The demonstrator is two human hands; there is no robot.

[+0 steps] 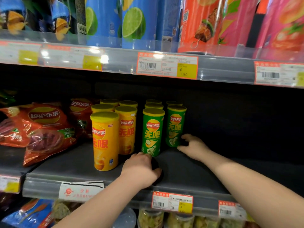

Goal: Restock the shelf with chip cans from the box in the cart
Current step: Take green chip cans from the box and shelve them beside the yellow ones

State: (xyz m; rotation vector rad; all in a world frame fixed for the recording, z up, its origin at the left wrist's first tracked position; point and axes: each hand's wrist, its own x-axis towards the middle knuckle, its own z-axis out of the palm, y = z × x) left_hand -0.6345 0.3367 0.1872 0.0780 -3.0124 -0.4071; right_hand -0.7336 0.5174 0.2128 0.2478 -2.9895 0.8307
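Your left grip (141,168) rests on the shelf (189,171), fingers curled and thumb out to the side. Its fingertips touch the foot of the front green chip can (153,132), upright just beyond it. Clamped or not: cannot tell. Your right grip (192,148) is spread apart, thumb and forefinger flanking the foot of the second green chip can (175,127). Left of the left grip stand yellow chip cans (105,140); further left lie red Lay's bags (42,129).

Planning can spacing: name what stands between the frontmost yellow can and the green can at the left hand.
Head view: a second yellow can stands between the frontmost yellow can and the green can, slightly further back.
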